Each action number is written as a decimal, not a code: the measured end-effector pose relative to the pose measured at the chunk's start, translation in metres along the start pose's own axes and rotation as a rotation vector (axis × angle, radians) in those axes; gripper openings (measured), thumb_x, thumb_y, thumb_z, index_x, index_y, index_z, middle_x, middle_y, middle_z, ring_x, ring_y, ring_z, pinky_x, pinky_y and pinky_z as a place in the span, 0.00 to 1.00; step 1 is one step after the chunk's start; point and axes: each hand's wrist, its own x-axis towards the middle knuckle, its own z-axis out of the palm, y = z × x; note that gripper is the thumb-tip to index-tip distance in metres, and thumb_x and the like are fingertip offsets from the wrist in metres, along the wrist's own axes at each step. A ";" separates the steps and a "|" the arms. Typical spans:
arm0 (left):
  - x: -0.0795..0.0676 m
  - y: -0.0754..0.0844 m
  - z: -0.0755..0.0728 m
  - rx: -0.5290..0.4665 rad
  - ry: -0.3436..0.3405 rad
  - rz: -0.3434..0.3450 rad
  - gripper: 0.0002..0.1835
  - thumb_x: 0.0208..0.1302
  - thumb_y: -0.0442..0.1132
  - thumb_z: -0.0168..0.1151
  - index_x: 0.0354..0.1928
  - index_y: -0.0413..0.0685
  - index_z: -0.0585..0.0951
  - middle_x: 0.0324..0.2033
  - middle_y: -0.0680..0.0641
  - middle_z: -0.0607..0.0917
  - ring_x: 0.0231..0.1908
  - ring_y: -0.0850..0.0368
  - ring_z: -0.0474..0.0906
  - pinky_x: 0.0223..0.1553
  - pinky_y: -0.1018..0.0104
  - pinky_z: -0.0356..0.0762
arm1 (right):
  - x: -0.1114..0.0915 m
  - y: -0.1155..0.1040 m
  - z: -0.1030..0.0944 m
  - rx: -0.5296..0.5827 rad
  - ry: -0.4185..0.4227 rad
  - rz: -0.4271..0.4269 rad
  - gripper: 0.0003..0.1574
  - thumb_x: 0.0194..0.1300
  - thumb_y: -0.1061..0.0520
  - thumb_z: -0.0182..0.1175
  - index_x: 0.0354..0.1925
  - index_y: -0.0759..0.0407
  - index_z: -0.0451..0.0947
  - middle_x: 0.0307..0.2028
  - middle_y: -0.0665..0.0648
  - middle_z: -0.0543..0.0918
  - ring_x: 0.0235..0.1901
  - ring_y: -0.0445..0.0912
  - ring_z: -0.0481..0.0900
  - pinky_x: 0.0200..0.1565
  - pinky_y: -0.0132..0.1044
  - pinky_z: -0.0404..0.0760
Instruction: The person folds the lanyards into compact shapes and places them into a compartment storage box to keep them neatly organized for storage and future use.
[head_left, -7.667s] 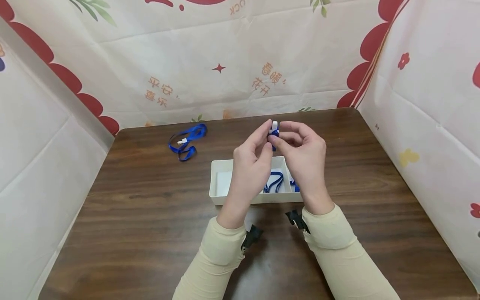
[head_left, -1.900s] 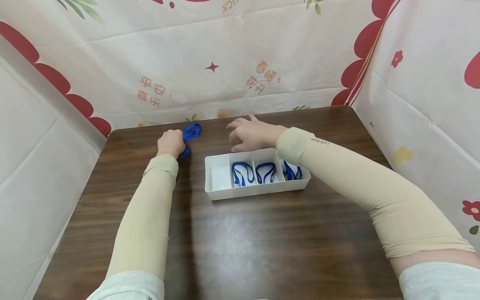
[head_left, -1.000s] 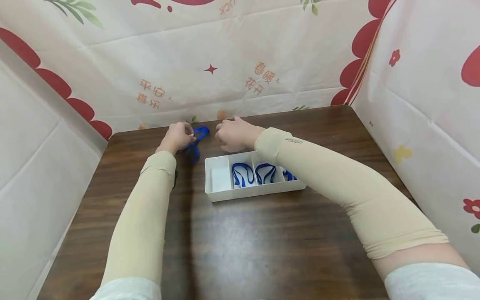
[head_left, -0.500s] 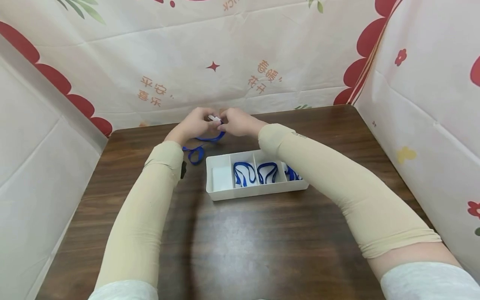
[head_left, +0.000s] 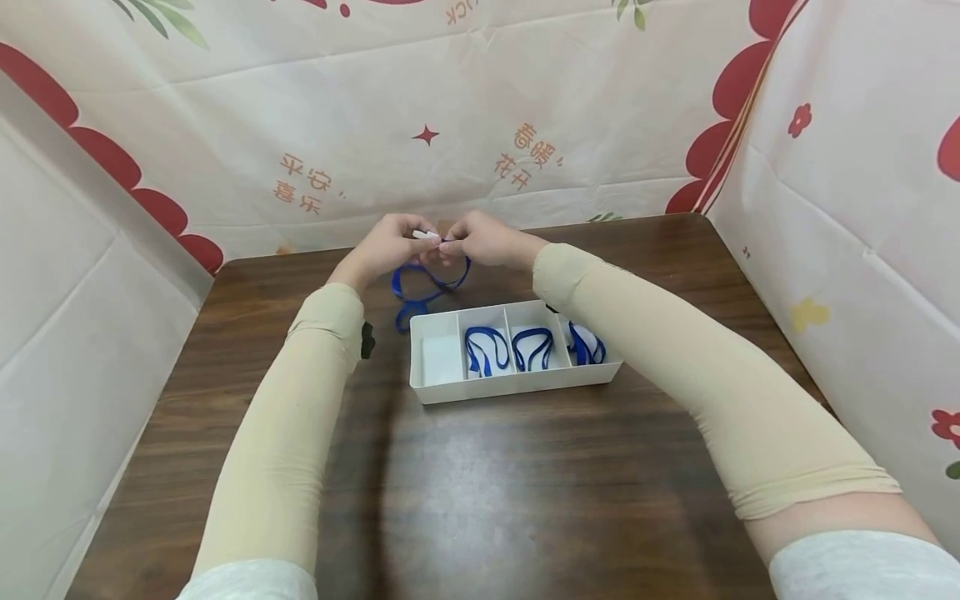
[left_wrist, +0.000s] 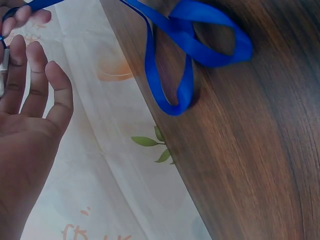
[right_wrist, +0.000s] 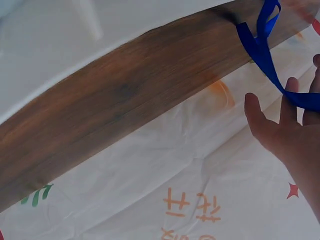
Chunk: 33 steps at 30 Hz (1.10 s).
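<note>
Over the table's far edge, my left hand point(head_left: 386, 245) pinches the white clip point(head_left: 425, 235) of a blue lanyard between thumb and finger. My right hand point(head_left: 489, 240) meets it there, pinching the blue strap beside the clip. From the hands the lanyard strap point(left_wrist: 200, 54) hangs in loops, its lower end on the wood near the box. In the right wrist view the strap point(right_wrist: 257, 52) runs across the fingers. A white divided box point(head_left: 510, 382) stands just in front. Three of its compartments hold blue lanyards point(head_left: 486, 331); the leftmost shows only its white floor.
The brown wooden table point(head_left: 465, 492) carries the box near its far side. A white printed cloth point(head_left: 360, 100) rises behind the far edge, with similar cloth at both sides. My right forearm sleeve point(head_left: 675, 358) crosses over the box's right end.
My left hand took up the lanyard from the table's far left and brought it right to my right hand, which came left to meet it. Both now work at the clip, the strap trailing rightward.
</note>
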 end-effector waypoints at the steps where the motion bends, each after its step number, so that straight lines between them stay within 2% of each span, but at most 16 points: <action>1: 0.000 0.000 0.000 0.007 -0.005 0.005 0.15 0.79 0.46 0.63 0.51 0.41 0.86 0.37 0.45 0.85 0.42 0.47 0.81 0.51 0.58 0.83 | 0.000 0.001 -0.001 0.002 -0.009 -0.005 0.17 0.81 0.54 0.58 0.44 0.64 0.89 0.41 0.56 0.91 0.41 0.46 0.78 0.42 0.33 0.71; 4: -0.002 -0.002 0.001 0.001 -0.017 0.010 0.17 0.79 0.46 0.62 0.52 0.37 0.84 0.39 0.41 0.86 0.42 0.47 0.81 0.48 0.62 0.83 | -0.003 0.002 -0.004 0.001 -0.036 -0.011 0.18 0.82 0.54 0.57 0.43 0.65 0.88 0.37 0.55 0.91 0.41 0.47 0.77 0.43 0.34 0.71; 7: -0.003 -0.002 0.000 -0.027 -0.012 -0.001 0.17 0.79 0.46 0.62 0.53 0.38 0.84 0.40 0.41 0.87 0.42 0.47 0.82 0.49 0.63 0.84 | -0.006 0.004 -0.009 0.010 -0.069 -0.019 0.19 0.83 0.52 0.56 0.42 0.63 0.87 0.34 0.52 0.89 0.41 0.45 0.77 0.47 0.36 0.72; 12: -0.006 -0.002 -0.003 -0.050 -0.001 -0.009 0.16 0.78 0.48 0.63 0.52 0.41 0.84 0.40 0.41 0.86 0.44 0.46 0.82 0.54 0.57 0.84 | -0.010 0.006 -0.017 0.023 -0.077 -0.005 0.19 0.84 0.50 0.55 0.43 0.58 0.87 0.38 0.55 0.89 0.47 0.49 0.79 0.53 0.40 0.72; 15: -0.008 -0.004 -0.005 -0.032 -0.003 -0.012 0.16 0.79 0.49 0.63 0.51 0.42 0.83 0.39 0.42 0.86 0.47 0.41 0.82 0.56 0.55 0.84 | -0.011 0.007 -0.019 0.022 -0.078 0.008 0.19 0.84 0.49 0.54 0.42 0.58 0.86 0.39 0.58 0.89 0.48 0.51 0.79 0.53 0.40 0.72; 19: -0.011 -0.009 -0.007 -0.013 0.012 -0.016 0.14 0.80 0.48 0.61 0.49 0.43 0.83 0.38 0.44 0.87 0.47 0.39 0.83 0.56 0.52 0.84 | -0.013 0.008 -0.022 0.013 -0.088 0.017 0.20 0.84 0.48 0.53 0.42 0.58 0.86 0.38 0.55 0.88 0.45 0.52 0.79 0.50 0.40 0.72; 23: -0.012 -0.012 -0.008 -0.012 0.031 -0.007 0.14 0.80 0.46 0.60 0.49 0.41 0.83 0.38 0.42 0.87 0.44 0.43 0.84 0.55 0.50 0.85 | -0.014 0.013 -0.026 -0.013 -0.089 0.030 0.20 0.84 0.48 0.53 0.42 0.57 0.87 0.36 0.53 0.89 0.42 0.51 0.77 0.49 0.40 0.70; 26: -0.013 -0.012 -0.010 -0.015 0.041 -0.004 0.14 0.80 0.45 0.60 0.49 0.41 0.83 0.38 0.43 0.87 0.43 0.46 0.84 0.52 0.54 0.86 | -0.015 0.016 -0.029 -0.048 -0.099 0.028 0.20 0.84 0.49 0.53 0.43 0.58 0.87 0.37 0.53 0.90 0.42 0.51 0.76 0.48 0.40 0.69; 30: -0.015 -0.008 -0.019 -0.063 0.096 0.013 0.11 0.80 0.43 0.59 0.47 0.41 0.83 0.34 0.48 0.87 0.40 0.50 0.84 0.48 0.61 0.85 | -0.021 0.015 -0.036 -0.127 -0.087 0.000 0.20 0.85 0.52 0.51 0.44 0.61 0.85 0.42 0.58 0.89 0.44 0.56 0.77 0.46 0.40 0.69; 33: -0.018 -0.003 -0.029 -0.157 0.201 0.043 0.09 0.79 0.40 0.58 0.44 0.42 0.83 0.31 0.50 0.86 0.37 0.54 0.83 0.45 0.64 0.84 | -0.026 0.012 -0.045 -0.206 -0.041 -0.015 0.20 0.86 0.54 0.47 0.45 0.63 0.83 0.45 0.63 0.88 0.42 0.55 0.78 0.45 0.39 0.71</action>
